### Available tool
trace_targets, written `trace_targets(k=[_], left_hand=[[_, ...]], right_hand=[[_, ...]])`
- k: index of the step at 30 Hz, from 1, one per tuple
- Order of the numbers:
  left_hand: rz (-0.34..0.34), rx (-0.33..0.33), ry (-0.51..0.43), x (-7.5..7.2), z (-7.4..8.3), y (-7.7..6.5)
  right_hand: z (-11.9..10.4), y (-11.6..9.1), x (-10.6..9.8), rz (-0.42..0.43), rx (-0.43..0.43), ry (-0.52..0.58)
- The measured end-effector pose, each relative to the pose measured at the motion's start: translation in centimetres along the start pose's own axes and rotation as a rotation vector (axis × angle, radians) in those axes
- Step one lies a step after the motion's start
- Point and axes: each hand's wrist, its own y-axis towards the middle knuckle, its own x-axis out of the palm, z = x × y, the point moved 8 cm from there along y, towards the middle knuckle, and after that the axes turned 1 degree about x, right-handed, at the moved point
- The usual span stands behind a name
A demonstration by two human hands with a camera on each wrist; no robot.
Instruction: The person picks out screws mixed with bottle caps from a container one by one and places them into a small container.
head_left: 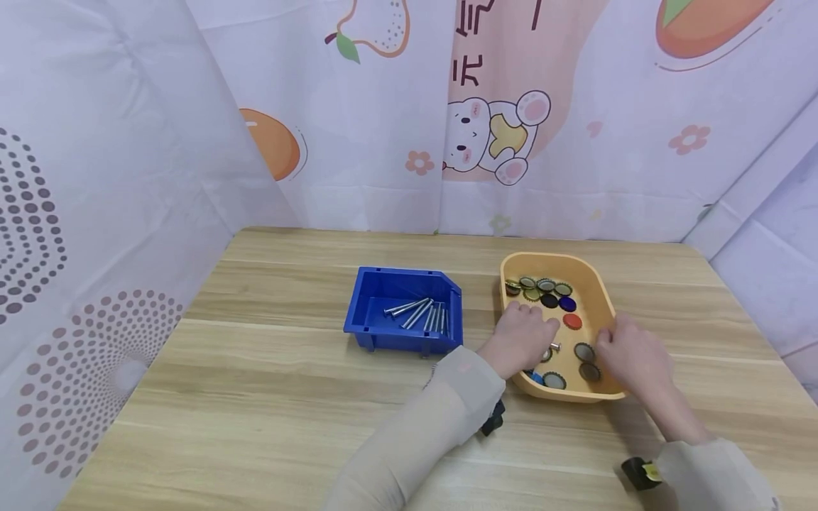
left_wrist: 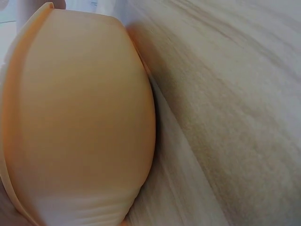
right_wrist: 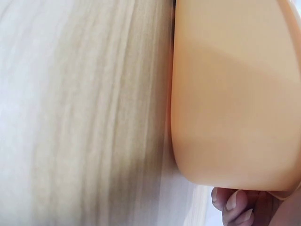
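My left hand (head_left: 520,337) reaches over the near-left rim of a yellow-orange tray (head_left: 591,284), knuckles up, its fingertips hidden from the head camera. Beside it a silver bolt (head_left: 554,346) shows its head; whether the fingers pinch it cannot be seen. My right hand (head_left: 635,355) grips the tray's right rim, thumb over the inside, with curled fingers (right_wrist: 233,200) showing beyond the tray's end in the right wrist view. Several bottle caps lie in the tray, among them a red cap (head_left: 572,321) and a dark blue cap (head_left: 566,304). The left wrist view is mostly tray wall (left_wrist: 84,113).
Left of the tray stands a blue plastic bin (head_left: 402,341) with several silver bolts (head_left: 418,312) inside. Both rest on a wood-grain table (head_left: 255,397). A printed curtain (head_left: 371,142) hangs behind the table. Black wrist devices (head_left: 641,473) sit under the sleeves.
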Motion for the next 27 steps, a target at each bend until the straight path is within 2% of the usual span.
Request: trace_targets(k=[8, 14, 21, 24, 27], left_hand=[[-0.001, 0.007, -0.011, -0.04, -0.03, 0.12], [-0.044, -0.009, -0.005, 0.3, 0.06, 0.26], [-0.07, -0.027, -0.054, 0.38, -0.09, 0.54], [-0.059, -0.005, -0.059, 0.31, -0.03, 0.66], [-0.019, 0.014, -0.068, 0.23, -0.19, 0.74]], right_hand=[[-0.19, -0.05, -0.15, 0.017, -0.003, 0.003], [-0.12, -0.09, -0.09, -0.002, 0.0, 0.002], [-0.12, -0.09, -0.18, -0.009, 0.01, -0.001], [-0.09, -0.08, -0.17, -0.012, 0.008, 0.0], [-0.21, 0.03, 0.06, -0.012, 0.003, 0.002]])
